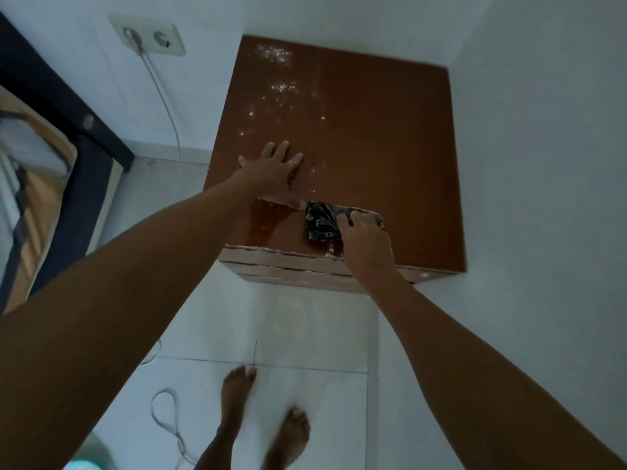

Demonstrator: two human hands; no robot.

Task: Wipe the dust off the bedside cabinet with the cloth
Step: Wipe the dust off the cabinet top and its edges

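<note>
The brown bedside cabinet (380, 147) stands in the room's corner, seen from above. White dust (276, 56) speckles its far left part and trails toward the middle. My left hand (274, 171) lies flat on the top near the left front, fingers spread, holding nothing. A dark cloth (320, 220), smeared with white powder, lies close to the front edge. My right hand (364, 239) presses down on the cloth's right half and grips it. A little dust sits along the front edge by the cloth.
White walls close in behind and to the right of the cabinet. A double wall socket (149, 37) with a white cable (166, 103) is at the left. A dark bed frame (68, 130) fills the left edge. My bare feet (264, 418) stand on white floor tiles.
</note>
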